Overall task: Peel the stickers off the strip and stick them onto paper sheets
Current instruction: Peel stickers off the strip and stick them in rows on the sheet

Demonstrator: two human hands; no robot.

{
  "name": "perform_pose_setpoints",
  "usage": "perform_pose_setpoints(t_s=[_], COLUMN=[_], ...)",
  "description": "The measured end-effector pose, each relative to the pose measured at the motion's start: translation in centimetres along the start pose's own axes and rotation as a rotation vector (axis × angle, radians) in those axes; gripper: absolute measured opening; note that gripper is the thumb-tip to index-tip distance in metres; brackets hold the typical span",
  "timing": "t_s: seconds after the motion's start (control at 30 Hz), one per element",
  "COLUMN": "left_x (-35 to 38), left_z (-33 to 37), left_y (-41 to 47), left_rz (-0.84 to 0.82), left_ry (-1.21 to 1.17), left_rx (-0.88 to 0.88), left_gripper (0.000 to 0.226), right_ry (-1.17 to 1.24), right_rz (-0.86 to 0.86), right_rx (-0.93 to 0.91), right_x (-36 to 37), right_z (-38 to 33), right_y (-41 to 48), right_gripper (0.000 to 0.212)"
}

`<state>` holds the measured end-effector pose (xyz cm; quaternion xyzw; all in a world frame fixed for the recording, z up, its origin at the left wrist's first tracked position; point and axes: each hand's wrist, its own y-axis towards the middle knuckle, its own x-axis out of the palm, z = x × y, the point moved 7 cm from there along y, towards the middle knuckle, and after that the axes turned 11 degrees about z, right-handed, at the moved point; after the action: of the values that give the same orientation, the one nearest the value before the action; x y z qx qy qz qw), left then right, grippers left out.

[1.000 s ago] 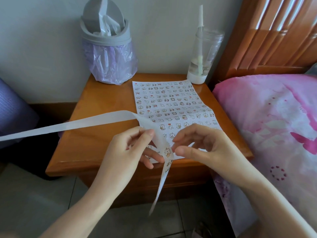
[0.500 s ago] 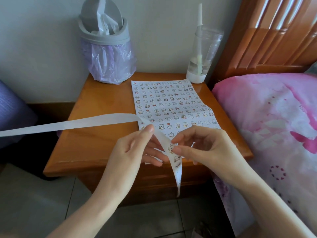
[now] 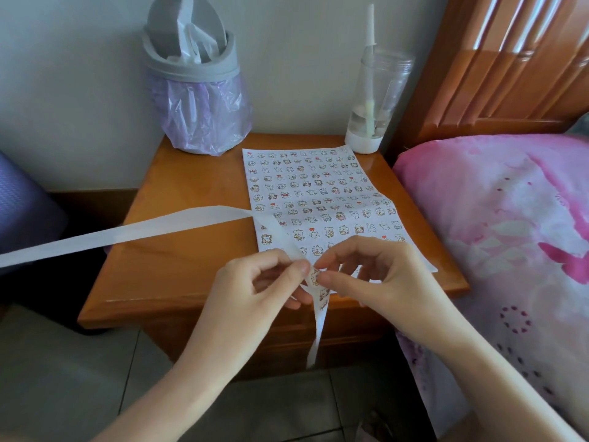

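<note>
A long white backing strip [image 3: 134,231] runs from the far left across the wooden bedside table [image 3: 178,250] and bends down between my hands, its tail hanging past the table's front edge. My left hand [image 3: 264,282] pinches the strip at the bend. My right hand [image 3: 369,272] pinches a small cartoon sticker [image 3: 315,276] on the strip with thumb and forefinger. Under both hands lies a white paper sheet [image 3: 315,199] covered with several rows of small stickers; its near end is hidden by my fingers.
A grey swing-lid bin [image 3: 194,87] with a purple liner stands at the table's back left. A clear bottle [image 3: 376,100] with a straw stands at the back right. A pink bedspread [image 3: 510,237] and wooden headboard [image 3: 510,65] lie to the right, a purple chair [image 3: 22,212] to the left.
My hands have closed together on the strip. The strip's hanging tail has swung, and my right thumb and forefinger have moved onto the top sticker.
</note>
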<state>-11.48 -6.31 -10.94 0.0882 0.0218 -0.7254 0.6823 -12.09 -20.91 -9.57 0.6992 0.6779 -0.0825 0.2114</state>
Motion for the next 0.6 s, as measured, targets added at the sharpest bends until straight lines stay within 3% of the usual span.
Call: perform_pose_setpoints(t_s=[0.6], left_x=[0.1], left_z=[-0.79], left_y=[0.18], left_rz=[-0.004], left_ry=[0.09], left_rx=[-0.041], left_gripper=[0.016], right_ry=[-0.133], right_rz=[0.004], right_rx=[-0.054], right_x=[0.03], right_z=[0.08], right_y=[0.14], right_gripper=[0.007])
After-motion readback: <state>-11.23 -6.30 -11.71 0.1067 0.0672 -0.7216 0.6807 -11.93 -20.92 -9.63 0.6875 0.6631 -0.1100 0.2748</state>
